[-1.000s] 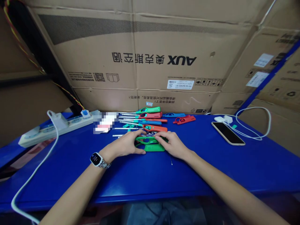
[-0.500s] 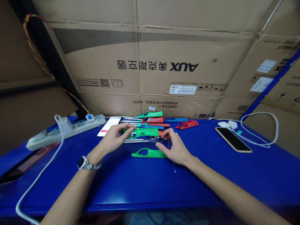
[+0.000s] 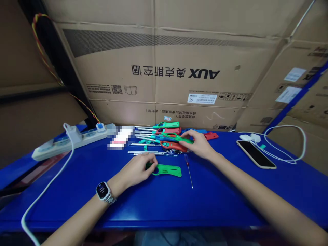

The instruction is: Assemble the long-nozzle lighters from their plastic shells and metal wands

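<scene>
My left hand point(image 3: 139, 168), with a watch on its wrist, pinches the left end of a green plastic lighter shell point(image 3: 165, 169) that lies flat on the blue table point(image 3: 153, 198). My right hand point(image 3: 198, 144) holds a green long-nosed lighter point(image 3: 179, 137) over the pile of red, blue and green lighters point(image 3: 164, 135) at the back of the table. A small red-handled screwdriver point(image 3: 189, 167) lies just right of the shell.
A white power strip point(image 3: 69, 139) with a cable sits back left. A phone point(image 3: 256, 154) with a white charger cable point(image 3: 287, 143) lies at the right. Large cardboard boxes point(image 3: 164, 75) wall in the table's far edge. A blurred card point(image 3: 120, 136) lies near the pile.
The green lighter has passed from my left hand to my right, which carried it back over the pile. My left hand came down onto the green shell. The screwdriver now lies uncovered.
</scene>
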Tool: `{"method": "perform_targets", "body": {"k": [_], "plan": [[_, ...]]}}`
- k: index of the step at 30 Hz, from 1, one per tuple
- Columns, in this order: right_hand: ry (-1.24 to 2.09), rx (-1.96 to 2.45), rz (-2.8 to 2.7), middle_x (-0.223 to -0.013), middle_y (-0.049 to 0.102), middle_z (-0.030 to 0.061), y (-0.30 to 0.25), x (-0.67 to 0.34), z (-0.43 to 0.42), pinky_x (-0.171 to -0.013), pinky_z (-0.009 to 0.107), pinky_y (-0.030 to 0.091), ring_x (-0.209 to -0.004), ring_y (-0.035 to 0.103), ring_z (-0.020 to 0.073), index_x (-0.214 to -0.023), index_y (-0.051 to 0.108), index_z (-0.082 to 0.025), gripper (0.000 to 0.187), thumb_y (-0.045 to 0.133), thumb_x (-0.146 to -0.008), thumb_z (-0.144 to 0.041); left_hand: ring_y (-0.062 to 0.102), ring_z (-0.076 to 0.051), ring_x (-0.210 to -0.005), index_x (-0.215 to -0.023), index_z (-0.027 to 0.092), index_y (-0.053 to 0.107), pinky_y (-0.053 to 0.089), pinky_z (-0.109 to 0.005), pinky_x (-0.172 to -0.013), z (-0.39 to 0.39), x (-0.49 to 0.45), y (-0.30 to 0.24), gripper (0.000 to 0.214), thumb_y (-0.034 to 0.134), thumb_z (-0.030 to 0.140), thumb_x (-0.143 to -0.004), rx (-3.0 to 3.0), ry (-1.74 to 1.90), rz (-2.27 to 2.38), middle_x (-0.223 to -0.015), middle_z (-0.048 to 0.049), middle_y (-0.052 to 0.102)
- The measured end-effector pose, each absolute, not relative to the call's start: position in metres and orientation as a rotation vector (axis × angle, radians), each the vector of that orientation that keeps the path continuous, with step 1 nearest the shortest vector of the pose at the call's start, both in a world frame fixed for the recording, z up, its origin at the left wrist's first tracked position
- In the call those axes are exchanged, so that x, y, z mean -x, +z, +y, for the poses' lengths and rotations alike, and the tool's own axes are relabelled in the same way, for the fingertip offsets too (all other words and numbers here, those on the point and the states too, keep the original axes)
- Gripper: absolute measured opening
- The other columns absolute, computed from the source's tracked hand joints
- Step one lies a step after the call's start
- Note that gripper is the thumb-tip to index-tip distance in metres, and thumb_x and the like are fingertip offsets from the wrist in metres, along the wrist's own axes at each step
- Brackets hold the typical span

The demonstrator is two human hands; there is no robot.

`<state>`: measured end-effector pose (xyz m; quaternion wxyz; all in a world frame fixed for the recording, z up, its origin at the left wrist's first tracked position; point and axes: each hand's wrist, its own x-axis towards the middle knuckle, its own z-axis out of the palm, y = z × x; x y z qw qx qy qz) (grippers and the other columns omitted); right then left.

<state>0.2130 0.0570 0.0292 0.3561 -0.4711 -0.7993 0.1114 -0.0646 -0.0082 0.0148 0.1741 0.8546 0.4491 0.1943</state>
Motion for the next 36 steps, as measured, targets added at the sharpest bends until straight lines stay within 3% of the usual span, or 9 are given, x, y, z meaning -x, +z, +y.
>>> {"method": "perform_targets", "body": {"k": [5, 13, 17, 28, 33, 36], "plan": [[0.206, 1.287, -2.132, -0.094, 0.070, 0.0057, 0.029, -0.193, 0.095, -0.081, 0.037, 0.044, -0.090, 0.061, 0.0223, -0.091, 0.067, -0.019, 0.016, 0.071, -0.081, -0.030, 0.060, -0.022, -0.091, -0.087, 0.020, 0.063, 0.046, -0.035, -0.083, -0.009, 0.063, 0.019, 0.020, 0.047, 0.027, -0.094, -2.741, 0.542, 1.217, -0.101, -0.0061, 0.065], [0.072, 1.243, -2.077, -0.101, 0.065, 0.0069, 0.017, -0.189, 0.083, -0.084, 0.039, 0.039, -0.099, 0.055, 0.0245, -0.095, 0.064, -0.020, 0.012, 0.063, -0.086, -0.027, 0.060, -0.024, -0.094, -0.095, 0.020, 0.065, 0.046, -0.035, -0.081, 0.027, 0.055, 0.031, 0.009, 0.058, 0.022, -0.091, -2.814, 0.349, 1.310, -0.099, -0.0063, 0.064], [0.078, 1.102, -2.298, -0.091, 0.059, 0.0042, 0.012, -0.200, 0.050, -0.083, 0.036, 0.038, -0.092, 0.052, 0.0208, -0.081, 0.062, -0.020, 0.005, 0.062, -0.085, -0.021, 0.060, -0.024, -0.092, -0.091, 0.020, 0.065, 0.044, -0.033, -0.077, 0.045, 0.044, 0.024, 0.004, 0.064, 0.022, -0.087, -2.854, 0.279, 1.314, -0.097, -0.0055, 0.063], [0.043, 1.192, -2.402, -0.105, 0.059, 0.0069, 0.006, -0.208, 0.034, -0.085, 0.038, 0.037, -0.098, 0.050, 0.0228, -0.104, 0.065, -0.020, 0.020, 0.067, -0.085, -0.022, 0.058, -0.022, -0.089, -0.096, 0.019, 0.057, 0.046, -0.036, -0.080, 0.032, 0.055, 0.020, 0.017, 0.042, 0.026, -0.100, -2.899, 0.562, 1.122, -0.096, -0.0064, 0.062], [0.054, 1.208, -2.348, -0.101, 0.061, 0.0056, 0.005, -0.207, 0.030, -0.086, 0.039, 0.036, -0.098, 0.050, 0.0230, -0.099, 0.065, -0.021, 0.015, 0.067, -0.087, -0.029, 0.063, -0.022, -0.090, -0.102, 0.020, 0.053, 0.049, -0.035, -0.081, 0.025, 0.054, 0.023, 0.020, 0.037, 0.031, -0.103, -2.798, 0.699, 1.100, -0.098, -0.0064, 0.065], [0.100, 1.214, -2.334, -0.101, 0.059, 0.0055, 0.003, -0.205, 0.027, -0.087, 0.040, 0.037, -0.099, 0.048, 0.0241, -0.098, 0.065, -0.021, 0.023, 0.072, -0.082, -0.034, 0.065, -0.021, -0.090, -0.110, 0.020, 0.052, 0.050, -0.033, -0.079, 0.022, 0.054, 0.025, 0.023, 0.034, 0.032, -0.104, -2.696, 0.739, 1.130, -0.101, -0.0064, 0.066]]}}
